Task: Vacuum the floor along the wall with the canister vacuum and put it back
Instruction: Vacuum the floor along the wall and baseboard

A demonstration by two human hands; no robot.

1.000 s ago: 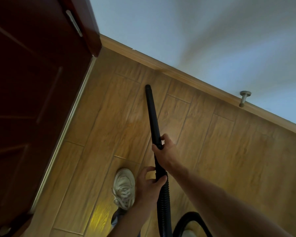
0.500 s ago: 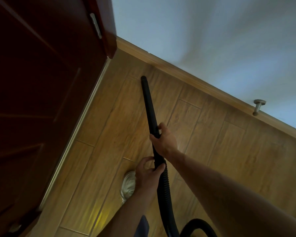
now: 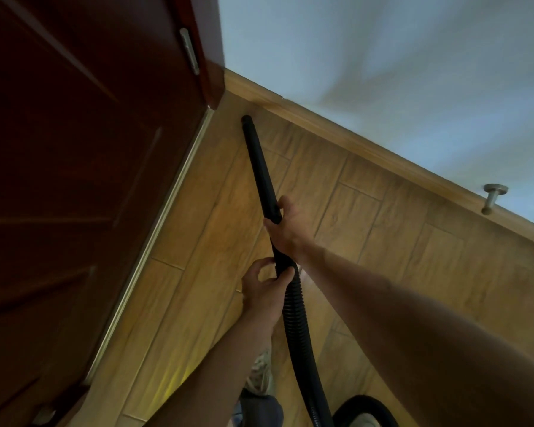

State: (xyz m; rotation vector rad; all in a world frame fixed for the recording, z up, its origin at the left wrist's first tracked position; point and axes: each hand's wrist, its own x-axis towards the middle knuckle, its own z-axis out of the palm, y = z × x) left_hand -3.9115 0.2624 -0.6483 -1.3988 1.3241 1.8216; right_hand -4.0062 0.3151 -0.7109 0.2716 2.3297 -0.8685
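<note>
Though dim, hose (image 3: 295,318) off-frame below.

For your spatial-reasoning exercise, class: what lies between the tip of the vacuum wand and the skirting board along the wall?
Only a strip of bare wood floor; the wand tip stops short of the skirting board, as the head view shows.

Wood-plank floor (image 3: 413,272), edged by wooden baseboard (image 3: 352,140) and metal threshold strip (image 3: 152,241). On it: pale sneaker (image 3: 259,377), tip of black vacuum wand (image 3: 259,167) near the corner.
</note>
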